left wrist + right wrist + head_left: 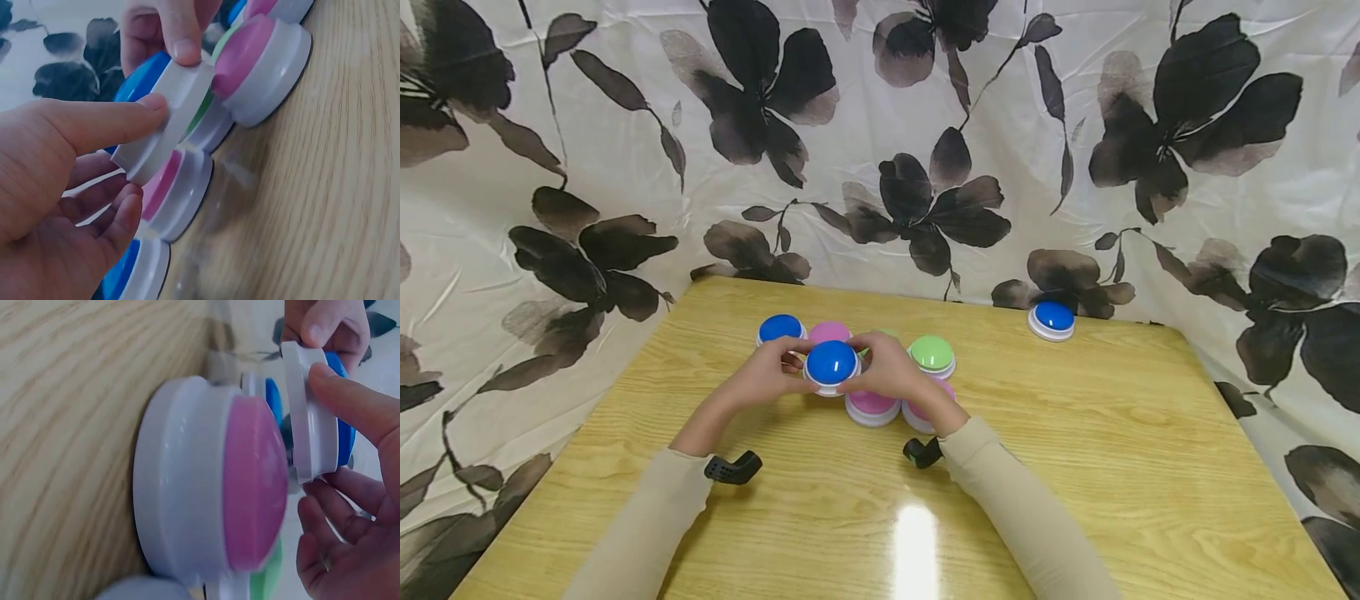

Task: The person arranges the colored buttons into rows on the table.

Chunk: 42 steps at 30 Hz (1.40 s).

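Note:
A blue push button (832, 363) with a white base is held up off the table between both hands. My left hand (767, 371) grips its left side, the thumb laid on the white base (172, 106). On the opposite side my right hand (891, 367) pinches the same base, thumb near the camera and fingers beyond. Beneath and around it stand similar buttons: a second blue one (779, 327), a pink one (830, 331), a green one (932, 352), and a front pink one (872, 403). Another pink button (943, 388) is partly covered by the right wrist; another green one is mostly hidden.
Apart from the group, a blue button (1052, 318) stands near the table's back right edge. The wooden table (1075, 433) is backed by a white cloth (850, 125) with dark flowers. Black wrist cameras (733, 468) sit on both sleeves.

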### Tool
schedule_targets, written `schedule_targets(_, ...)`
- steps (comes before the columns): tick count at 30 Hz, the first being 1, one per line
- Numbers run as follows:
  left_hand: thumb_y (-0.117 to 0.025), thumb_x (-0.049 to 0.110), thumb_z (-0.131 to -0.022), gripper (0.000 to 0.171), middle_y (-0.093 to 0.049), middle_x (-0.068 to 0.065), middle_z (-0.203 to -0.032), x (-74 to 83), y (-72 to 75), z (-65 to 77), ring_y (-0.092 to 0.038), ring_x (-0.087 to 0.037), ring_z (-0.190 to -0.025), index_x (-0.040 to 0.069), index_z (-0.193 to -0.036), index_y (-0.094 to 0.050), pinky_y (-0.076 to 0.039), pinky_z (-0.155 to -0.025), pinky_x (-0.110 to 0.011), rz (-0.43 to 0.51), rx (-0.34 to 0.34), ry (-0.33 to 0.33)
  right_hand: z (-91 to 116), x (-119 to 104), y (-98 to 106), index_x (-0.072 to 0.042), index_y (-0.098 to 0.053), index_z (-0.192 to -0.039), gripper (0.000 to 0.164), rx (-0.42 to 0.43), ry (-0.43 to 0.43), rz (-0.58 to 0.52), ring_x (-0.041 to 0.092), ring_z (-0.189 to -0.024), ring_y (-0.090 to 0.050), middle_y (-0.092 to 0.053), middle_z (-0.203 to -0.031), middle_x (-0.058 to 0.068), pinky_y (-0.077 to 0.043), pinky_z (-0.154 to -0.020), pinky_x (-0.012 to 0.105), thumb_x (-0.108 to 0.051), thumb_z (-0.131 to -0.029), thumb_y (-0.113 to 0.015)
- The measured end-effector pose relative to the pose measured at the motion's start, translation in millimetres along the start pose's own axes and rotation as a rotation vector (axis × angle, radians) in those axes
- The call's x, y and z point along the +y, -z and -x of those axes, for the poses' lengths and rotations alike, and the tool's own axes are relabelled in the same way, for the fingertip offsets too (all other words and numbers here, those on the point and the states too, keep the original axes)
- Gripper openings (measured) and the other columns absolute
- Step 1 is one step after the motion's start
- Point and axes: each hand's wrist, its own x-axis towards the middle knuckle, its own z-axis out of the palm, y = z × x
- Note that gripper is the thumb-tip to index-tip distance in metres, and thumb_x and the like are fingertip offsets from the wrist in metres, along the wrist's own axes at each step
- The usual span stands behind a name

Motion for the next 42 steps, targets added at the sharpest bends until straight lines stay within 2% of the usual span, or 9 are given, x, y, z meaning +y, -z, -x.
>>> schedule_targets(7,-0.085,0.020,-0.077,0.068,-0.058,-0.013,-0.122,-13.0,5.8,4.5,-0.055,-0.027,-0.100,0.000,-0.133,-0.054,-0.052,-0.086,-0.037,-0.014,-0.020,0.045,-11,-2,-14,-0.006,-0.064,-0.124,0.069,-0.024,0.020,0.075,0.015,-0.098,-0.057,-0.066,-0.113,0.003,-0.048,-0.084,0.029,-0.036,-0.067,-0.090)
schedule_targets(14,-0.084,0.020,-0.077,0.066,-0.058,-0.014,-0.121,-16.4,6.2,7.7,-0.055,-0.028,-0.102,0.001,-0.133,-0.054,-0.052,-0.086,-0.039,-0.018,-0.038,0.068,-12,0,-21,-0.008,-0.061,-0.129,0.074,-0.064,-0.032,0.080,0.016,-0.097,-0.057,-0.065,-0.116,0.001,-0.048,-0.081,0.027,-0.042,-0.069,-0.088)
schedule_targets(19,-0.084,0.017,-0.077,0.066,-0.059,-0.015,-0.122,-19.7,5.9,8.3,-0.057,-0.028,-0.102,0.000,-0.133,-0.054,-0.053,-0.087,-0.039,-0.010,-0.048,0.070,-11,-2,-22,-0.011,-0.061,-0.129,0.073,-0.068,-0.028,0.097,0.015,-0.097,-0.057,-0.065,-0.116,-0.001,-0.048,-0.082,0.031,-0.044,-0.069,-0.087)
schedule_targets(23,-0.085,0.018,-0.076,0.066,-0.059,-0.015,-0.123,-23.2,6.6,10.2,-0.057,-0.028,-0.102,0.001,-0.132,-0.055,-0.053,-0.087,-0.039,0.001,-0.055,0.074,-9,-4,-24,-0.014,-0.063,-0.128,0.070,-0.070,-0.031,0.099,0.013,-0.096,-0.056,-0.066,-0.115,-0.004,-0.041,-0.091,0.040,-0.045,-0.069,-0.087)
schedule_targets(27,-0.085,0.018,-0.077,0.065,-0.059,-0.015,-0.122,-28.9,5.8,12.3,-0.058,-0.028,-0.101,0.000,-0.132,-0.055,-0.053,-0.087,-0.038,0.016,-0.068,0.066,-8,-5,-28,-0.017,-0.065,-0.125,0.066,-0.075,-0.037,0.119,0.011,-0.095,-0.056,-0.067,-0.112,-0.007,-0.036,-0.094,0.046,-0.046,-0.069,-0.087)
schedule_targets(33,-0.085,0.019,-0.076,0.066,-0.060,-0.014,-0.122,-30.4,2.0,14.3,-0.058,-0.026,-0.099,-0.001,-0.131,-0.055,-0.053,-0.086,-0.037,0.021,-0.072,0.063,-6,-4,-31,-0.017,-0.066,-0.125,0.067,-0.077,-0.052,0.145,0.010,-0.096,-0.057,-0.067,-0.111,-0.008,-0.034,-0.097,0.049,-0.047,-0.069,-0.087)
schedule_targets(42,-0.085,0.017,-0.076,0.064,-0.061,-0.014,-0.120,-32.6,-0.8,12.1,-0.058,-0.025,-0.097,-0.003,-0.130,-0.055,-0.053,-0.085,-0.036,0.024,-0.076,0.065,-6,-2,-30,-0.017,-0.066,-0.126,0.068,-0.070,-0.034,0.157,0.012,-0.097,-0.060,-0.068,-0.110,-0.008,-0.033,-0.097,0.047,-0.047,-0.068,-0.086)
